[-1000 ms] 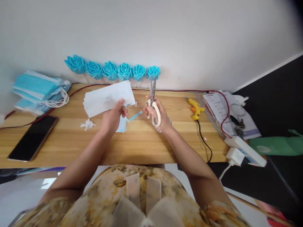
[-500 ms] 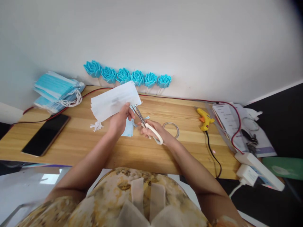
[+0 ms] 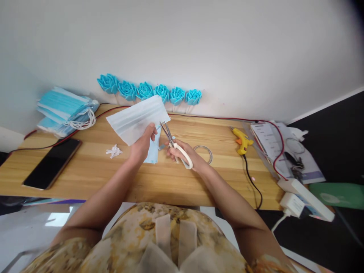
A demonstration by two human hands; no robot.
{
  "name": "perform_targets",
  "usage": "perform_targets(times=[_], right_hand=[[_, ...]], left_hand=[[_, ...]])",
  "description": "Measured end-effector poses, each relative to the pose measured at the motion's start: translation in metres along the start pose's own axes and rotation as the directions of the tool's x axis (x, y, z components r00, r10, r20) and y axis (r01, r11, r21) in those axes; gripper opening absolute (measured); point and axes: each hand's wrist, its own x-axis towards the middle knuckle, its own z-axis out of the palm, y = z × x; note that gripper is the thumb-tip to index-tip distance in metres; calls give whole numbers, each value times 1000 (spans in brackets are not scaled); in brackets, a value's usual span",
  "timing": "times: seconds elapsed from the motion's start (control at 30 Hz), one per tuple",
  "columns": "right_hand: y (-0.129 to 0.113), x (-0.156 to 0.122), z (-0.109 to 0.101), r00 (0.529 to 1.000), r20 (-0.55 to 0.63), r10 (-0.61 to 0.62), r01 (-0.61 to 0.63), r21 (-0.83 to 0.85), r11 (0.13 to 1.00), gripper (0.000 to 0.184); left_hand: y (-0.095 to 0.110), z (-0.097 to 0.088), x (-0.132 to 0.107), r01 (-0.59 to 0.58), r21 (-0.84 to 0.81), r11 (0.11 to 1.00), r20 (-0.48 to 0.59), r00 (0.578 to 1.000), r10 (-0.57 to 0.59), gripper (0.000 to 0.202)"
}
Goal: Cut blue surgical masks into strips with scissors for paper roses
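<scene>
Pinched in my left hand (image 3: 145,142) is a white fabric sheet (image 3: 139,115), its near right corner between thumb and fingers. My right hand (image 3: 180,151) is closed around the white handles of a pair of scissors (image 3: 170,133). The blades are parted and point up beside the sheet's right edge. Under and between the hands, pale blue fabric pieces (image 3: 152,149) lie on the table, partly hidden by my left hand. Left of that hand sits a small heap of white scraps (image 3: 114,151).
Several blue fabric roses (image 3: 145,91) lean on the wall. Pleated face masks (image 3: 64,108) are stacked at the back left, near a phone (image 3: 52,163). Rightward are a tape roll (image 3: 210,153), a yellow glue gun (image 3: 243,140), papers (image 3: 267,138) and a power strip (image 3: 307,199). A red-black cable (image 3: 216,118) runs behind.
The scissors have come away from the sheet's edge and their blades have opened wider. The sheet has turned slightly in my left hand and now shows fold lines. The view has shifted slightly.
</scene>
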Motion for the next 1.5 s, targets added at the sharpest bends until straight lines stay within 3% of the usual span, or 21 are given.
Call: perform_targets(times=[0.17,0.3,0.53,0.67,0.87,1.17,1.5], right_hand=[[1,1,0,1000,19,9,-9,-11,1000,47],[1,2,0,999,28,40,-40,-9,999,52],[1,1,-1,998,-58,20,-18,37,999,60],[-1,0,-2,994,-109,-33,35,19,999,58],[-8,-1,-2,989,-121,-80,80,-3,997,62],[-6,0,-3,984,-94,-149,147,-23,989,67],[-1,1,-3,981,-137,-136,138,10,990,68]], left_hand=[[-7,0,9,-15,-258,966,-24,1000,9,33],[-12,0,11,-30,-332,943,-46,999,16,28],[-7,7,0,9,-303,953,58,998,9,31],[-5,7,-5,56,-182,982,128,991,-32,37],[-7,5,-6,54,-84,995,163,986,-40,40],[-3,5,-9,40,-51,998,169,985,-31,41],[-7,6,-8,40,-89,995,199,980,-22,40]])
